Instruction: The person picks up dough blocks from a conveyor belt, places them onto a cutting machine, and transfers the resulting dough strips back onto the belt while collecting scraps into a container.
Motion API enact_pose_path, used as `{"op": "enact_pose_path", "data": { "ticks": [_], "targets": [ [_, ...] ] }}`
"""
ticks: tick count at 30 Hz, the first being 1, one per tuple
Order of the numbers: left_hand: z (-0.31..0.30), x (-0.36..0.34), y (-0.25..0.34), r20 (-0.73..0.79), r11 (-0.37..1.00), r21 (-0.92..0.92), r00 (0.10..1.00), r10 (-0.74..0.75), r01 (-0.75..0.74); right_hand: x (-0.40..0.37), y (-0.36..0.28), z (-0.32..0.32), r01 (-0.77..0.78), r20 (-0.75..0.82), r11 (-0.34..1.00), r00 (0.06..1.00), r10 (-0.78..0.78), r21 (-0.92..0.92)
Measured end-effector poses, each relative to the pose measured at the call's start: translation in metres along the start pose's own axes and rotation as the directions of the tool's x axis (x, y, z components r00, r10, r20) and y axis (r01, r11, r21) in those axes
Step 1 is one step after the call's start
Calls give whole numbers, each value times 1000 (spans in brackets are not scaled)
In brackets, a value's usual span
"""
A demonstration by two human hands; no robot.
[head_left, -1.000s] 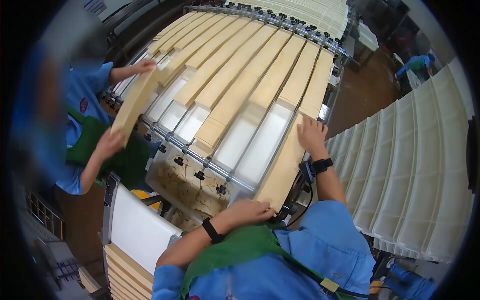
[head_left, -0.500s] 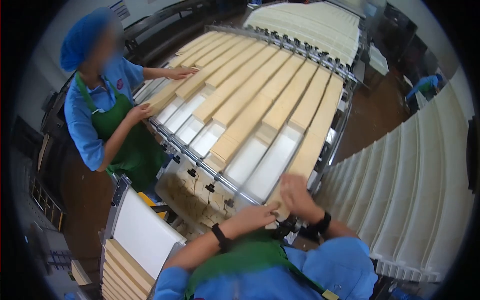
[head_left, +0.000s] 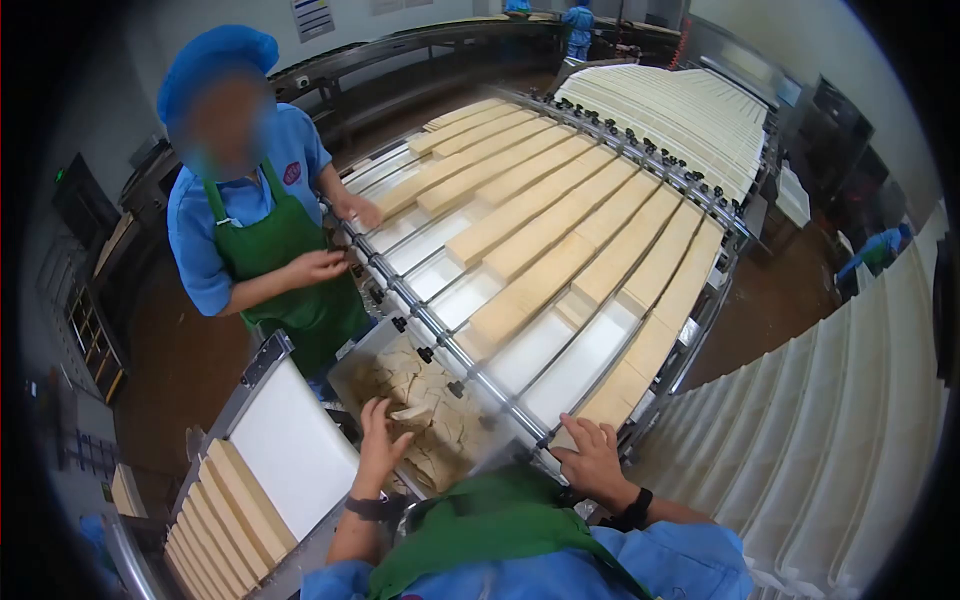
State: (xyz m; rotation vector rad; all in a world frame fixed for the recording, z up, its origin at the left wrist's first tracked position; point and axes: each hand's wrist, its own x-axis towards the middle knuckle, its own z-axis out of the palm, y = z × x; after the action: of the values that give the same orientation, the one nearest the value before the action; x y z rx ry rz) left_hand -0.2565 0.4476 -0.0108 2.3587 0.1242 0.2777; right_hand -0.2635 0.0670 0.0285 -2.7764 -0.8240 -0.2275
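My left hand [head_left: 378, 445] is over a bin [head_left: 345, 378] of broken beige pieces [head_left: 440, 440], its fingers spread apart. Just beyond its fingertips is a loose pale piece [head_left: 410, 412], blurred at its edges. My right hand [head_left: 592, 458] rests with fingers extended on the near end of a long beige slab [head_left: 640, 360], the rightmost one on the conveyor. Several similar slabs [head_left: 545, 285] lie side by side in lanes on the white belt [head_left: 580, 370], separated by thin rods.
A co-worker [head_left: 265, 220] in a green apron stands at the left, hands by the conveyor's edge. A metal bar [head_left: 440, 352] with black knobs crosses the conveyor's near end. At lower left a white belt [head_left: 285, 440] carries beige strips [head_left: 225, 510]. Ridged white sheeting [head_left: 800, 430] fills the right.
My left hand has left the slab's end and moved left over the bin, opening. My right hand has settled on the slab. The co-worker's hands have drawn back from the slabs. The view has shifted.
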Motion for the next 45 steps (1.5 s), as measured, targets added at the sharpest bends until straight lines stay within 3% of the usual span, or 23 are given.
{"op": "enact_pose_path", "data": {
  "ticks": [3,5,7,8,9,11,13,14,16,19,22,26,28,30,31,33,35,36,37,38,41,43,45],
  "targets": [
    [-2,-30,-74,-86,993,71,992,-90,97,-2,3,3,5,-51,1000,999,-3,31],
    [-16,-53,-88,30,952,-64,954,-299,300,-2,8,1,-39,-64,999,997,37,-24],
    [-13,-70,-117,-105,936,-251,954,-280,247,2,8,7,-43,-43,997,998,40,-61],
    [-22,-71,-120,-175,980,-58,964,-198,191,6,7,16,-129,-68,989,990,124,-74],
    [-30,-71,-124,-139,927,-206,928,-346,315,8,6,22,-204,-77,975,977,198,-87],
    [-59,-64,-119,-244,925,-120,893,-379,360,20,12,15,-113,35,986,992,118,-123],
    [-95,-56,-104,-497,962,-237,834,-240,135,42,11,-9,76,92,994,992,-83,80],
    [-116,-59,-105,-582,931,88,777,-240,353,57,4,-22,135,149,982,977,-154,130],
    [-149,-66,-102,-713,955,-262,639,-288,138,81,-10,-41,221,239,951,932,-271,215],
    [-192,-83,-95,-816,945,-324,494,-299,36,121,-27,-64,100,328,808,880,-344,580],
    [-226,-103,-91,-866,973,-231,459,-196,-21,159,-76,-103,387,234,711,759,-607,587],
    [-246,-126,-29,-721,982,-190,680,-134,-8,188,-148,-147,809,32,293,322,-946,510],
    [-238,-132,35,-504,903,-267,847,167,-337,188,-173,-156,797,-166,27,158,-973,603],
    [-210,-131,95,-404,487,-596,763,505,-638,190,-192,-164,730,-254,-182,-13,-967,658],
    [-219,-117,116,-156,398,-600,590,792,-694,185,-199,-166,687,-297,-246,-46,-954,683],
    [-213,-123,146,-205,346,-628,577,790,-697,180,-213,-162,655,-332,-316,-104,-937,687],
    [-228,-124,155,-206,279,-552,453,867,-786,173,-222,-153,621,-359,-363,-138,-923,695],
    [-238,-134,144,-279,388,-542,595,754,-746,171,-227,-145,611,-322,-332,-131,-938,719],
    [-240,-139,135,-564,592,-349,667,486,-726,168,-230,-134,600,-286,-300,-122,-950,741],
    [-241,-145,117,-808,789,-206,555,197,-580,164,-230,-119,606,-274,-287,-117,-954,742],
    [-286,-161,2,-975,841,-189,202,-98,-506,166,-228,-104,487,-301,-370,-217,-929,791],
    [-293,-194,-64,-978,980,-109,-158,-136,-166,169,-225,-107,456,-310,-382,-227,-923,804],
    [-288,-267,-155,-849,940,-329,-408,-335,-87,171,-223,-112,450,-317,-409,-267,-910,794]
  ]
}}
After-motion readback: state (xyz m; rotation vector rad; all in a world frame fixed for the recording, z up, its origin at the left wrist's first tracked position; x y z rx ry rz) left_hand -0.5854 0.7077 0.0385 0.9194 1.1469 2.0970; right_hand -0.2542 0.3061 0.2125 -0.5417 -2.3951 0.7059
